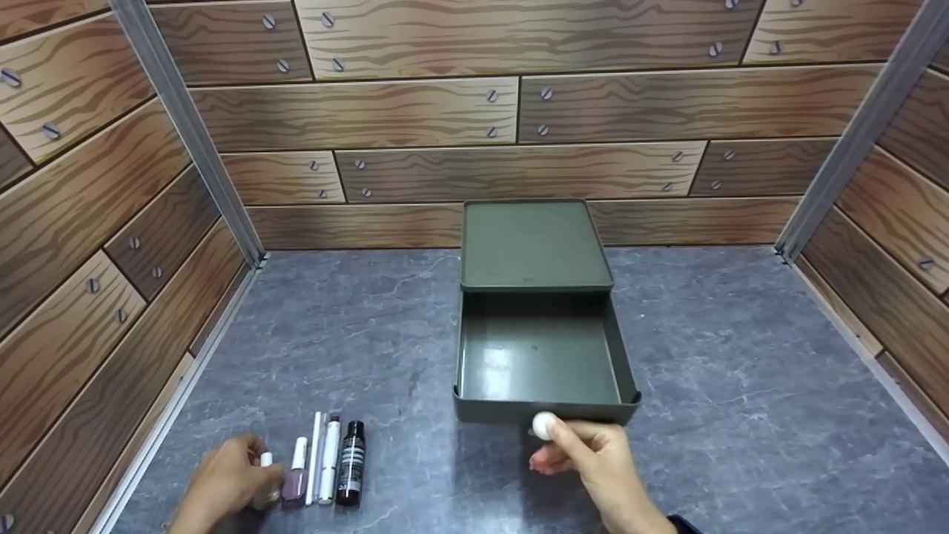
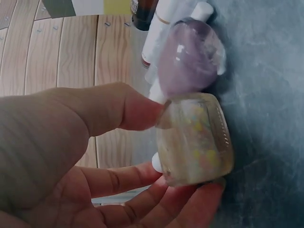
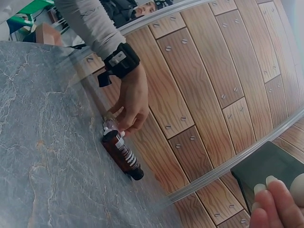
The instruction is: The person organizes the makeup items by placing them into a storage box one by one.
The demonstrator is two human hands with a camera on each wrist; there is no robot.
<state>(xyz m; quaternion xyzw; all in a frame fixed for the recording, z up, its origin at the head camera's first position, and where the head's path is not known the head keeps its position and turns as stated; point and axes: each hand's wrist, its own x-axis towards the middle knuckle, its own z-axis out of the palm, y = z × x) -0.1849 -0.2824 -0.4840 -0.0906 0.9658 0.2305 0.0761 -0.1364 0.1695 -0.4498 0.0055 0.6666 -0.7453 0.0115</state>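
Note:
At the lower left of the head view, my left hand (image 1: 230,478) pinches a small bottle of clear nail polish with colored flecks (image 2: 197,142) between thumb and fingers. Right beside it is a purple nail polish bottle (image 1: 294,486) with a white cap. My right hand (image 1: 604,456) grips the round white knob (image 1: 543,425) on the front of a dark green drawer (image 1: 549,412). Pulled far out of its box (image 1: 534,245), the drawer shows a bare, shiny floor. Only the right fingertips (image 3: 278,199) appear in the right wrist view.
Right of the polish bottles lie a thin white stick (image 1: 313,460), a white tube (image 1: 330,460) and a dark bottle with a black cap (image 1: 351,467). Wood-patterned walls (image 1: 415,111) enclose the grey marbled table (image 1: 356,319) at the back and sides.

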